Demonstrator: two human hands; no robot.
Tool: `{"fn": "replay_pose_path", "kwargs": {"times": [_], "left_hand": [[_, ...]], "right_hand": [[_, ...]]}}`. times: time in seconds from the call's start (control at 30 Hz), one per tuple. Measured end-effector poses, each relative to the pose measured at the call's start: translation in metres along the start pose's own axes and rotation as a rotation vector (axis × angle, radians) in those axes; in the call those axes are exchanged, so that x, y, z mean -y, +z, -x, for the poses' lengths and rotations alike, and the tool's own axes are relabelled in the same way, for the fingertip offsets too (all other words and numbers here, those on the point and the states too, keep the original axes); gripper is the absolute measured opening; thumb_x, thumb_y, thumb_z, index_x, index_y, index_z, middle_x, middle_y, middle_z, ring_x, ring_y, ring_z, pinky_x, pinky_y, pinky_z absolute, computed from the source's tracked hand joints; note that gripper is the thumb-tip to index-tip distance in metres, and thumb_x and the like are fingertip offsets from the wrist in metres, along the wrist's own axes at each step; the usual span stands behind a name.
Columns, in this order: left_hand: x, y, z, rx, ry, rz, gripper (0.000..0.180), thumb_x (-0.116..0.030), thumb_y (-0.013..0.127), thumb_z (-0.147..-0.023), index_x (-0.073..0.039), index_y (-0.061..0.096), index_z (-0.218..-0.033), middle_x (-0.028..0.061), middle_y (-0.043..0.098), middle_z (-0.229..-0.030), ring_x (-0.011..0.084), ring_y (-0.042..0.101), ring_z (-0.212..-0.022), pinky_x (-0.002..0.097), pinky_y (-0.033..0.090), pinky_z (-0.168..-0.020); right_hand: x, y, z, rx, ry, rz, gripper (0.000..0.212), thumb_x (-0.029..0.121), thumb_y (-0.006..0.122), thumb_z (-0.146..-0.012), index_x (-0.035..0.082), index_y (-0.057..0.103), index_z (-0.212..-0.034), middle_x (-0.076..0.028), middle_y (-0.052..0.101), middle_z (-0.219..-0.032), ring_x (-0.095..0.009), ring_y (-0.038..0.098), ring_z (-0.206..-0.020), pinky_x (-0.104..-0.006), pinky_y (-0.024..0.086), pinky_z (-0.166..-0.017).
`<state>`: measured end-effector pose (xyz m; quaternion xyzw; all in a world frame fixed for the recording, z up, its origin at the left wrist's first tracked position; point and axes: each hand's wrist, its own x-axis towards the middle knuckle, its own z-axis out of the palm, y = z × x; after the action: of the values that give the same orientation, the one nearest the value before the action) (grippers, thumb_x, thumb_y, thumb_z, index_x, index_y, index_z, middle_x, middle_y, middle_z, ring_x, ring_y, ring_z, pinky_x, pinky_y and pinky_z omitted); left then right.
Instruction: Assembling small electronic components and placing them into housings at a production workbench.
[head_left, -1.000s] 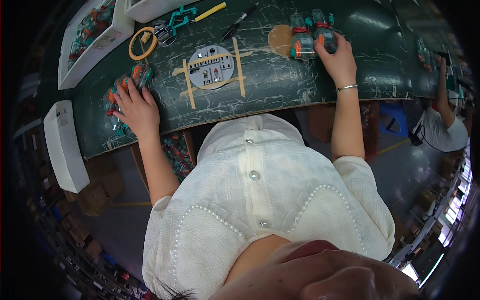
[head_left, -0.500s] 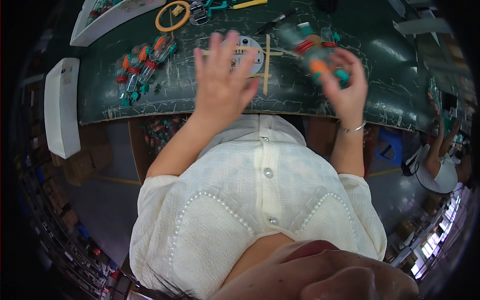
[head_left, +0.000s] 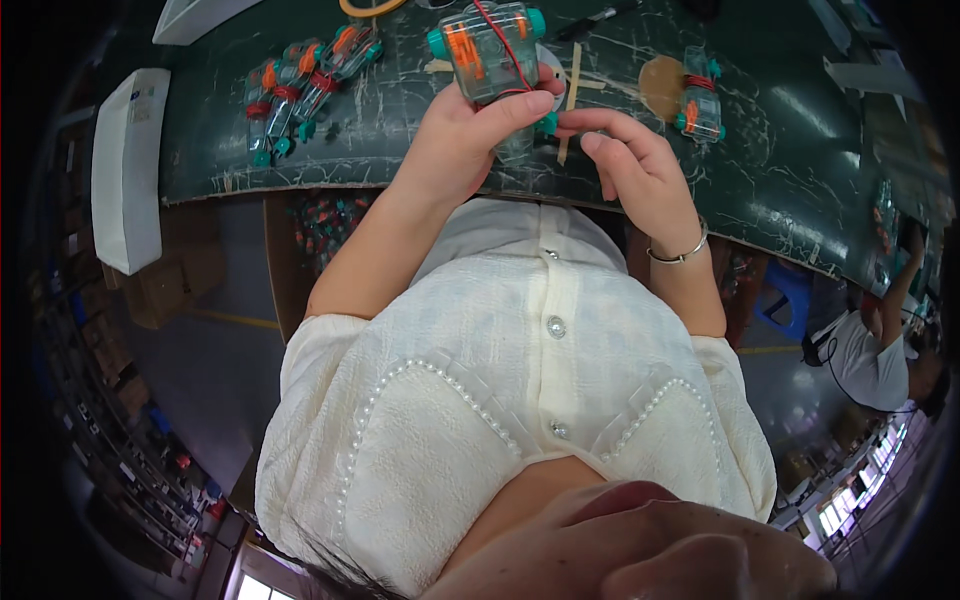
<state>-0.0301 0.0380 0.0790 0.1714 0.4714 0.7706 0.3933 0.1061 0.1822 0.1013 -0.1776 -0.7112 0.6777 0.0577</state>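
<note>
My left hand (head_left: pixel 455 145) is wrapped round the lower end of a clear plastic casing (head_left: pixel 495 62) with orange parts inside and teal round end pieces. A red wire (head_left: pixel 507 42) runs across its face. The casing is raised above the table, partly over a round whitish disc. At its lower right a teal piece (head_left: pixel 547 123) sticks out, and the fingertips of my right hand (head_left: pixel 645 170) are at it, fingers bent. Further right, another such casing (head_left: pixel 702 105) with red wire lies beside a round tan disc (head_left: pixel 661 88).
Several similar casings (head_left: pixel 302 85) lie in a row at left on the dark green table (head_left: pixel 790 150). A white tray (head_left: pixel 130 170) stands at the table's left edge. Yellowish tape strips (head_left: pixel 572 95) mark the tabletop. A black pen (head_left: pixel 600 18) lies behind. Another person (head_left: pixel 870 360) sits far right.
My right hand has moved left from the right-hand casing, which now lies on the table. My left hand, open over the disc before, now holds up a casing, with my right fingers at it.
</note>
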Motion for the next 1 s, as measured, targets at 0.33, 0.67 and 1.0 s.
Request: {"fn": "replay_pose_path", "kwargs": {"times": [0.33,0.67,1.0], "left_hand": [[0.006,-0.002,0.005,0.056,-0.108,0.026,0.026,-0.010,0.067,-0.088,0.002,0.066,-0.111,0.0140,0.069,-0.103,0.0213,0.065,-0.090,0.0298,0.051,-0.082],[0.007,-0.009,0.005,-0.265,0.041,-0.332,0.023,-0.004,0.067,-0.086,0.000,0.064,-0.108,0.0083,0.068,-0.095,0.0143,0.062,-0.076,0.0229,0.050,-0.072],[0.011,-0.033,-0.003,-0.108,0.097,0.091,0.027,0.000,0.062,-0.087,0.004,0.058,-0.113,0.0140,0.066,-0.099,0.0177,0.061,-0.082,0.0251,0.049,-0.071]], "right_hand": [[-0.010,0.018,-0.006,-0.055,-0.107,0.277,0.018,0.012,0.070,-0.087,0.003,0.072,-0.103,-0.005,0.071,-0.091,-0.012,0.059,-0.074,-0.0230,0.048,-0.067],[-0.011,0.029,-0.002,0.147,-0.070,0.146,0.013,0.008,0.070,-0.087,0.001,0.071,-0.098,-0.002,0.071,-0.090,-0.009,0.056,-0.073,-0.0201,0.045,-0.066],[-0.016,0.009,-0.039,0.110,-0.195,0.608,0.017,0.013,0.068,-0.089,0.002,0.071,-0.102,-0.005,0.070,-0.088,-0.013,0.056,-0.070,-0.0244,0.045,-0.063]]}}
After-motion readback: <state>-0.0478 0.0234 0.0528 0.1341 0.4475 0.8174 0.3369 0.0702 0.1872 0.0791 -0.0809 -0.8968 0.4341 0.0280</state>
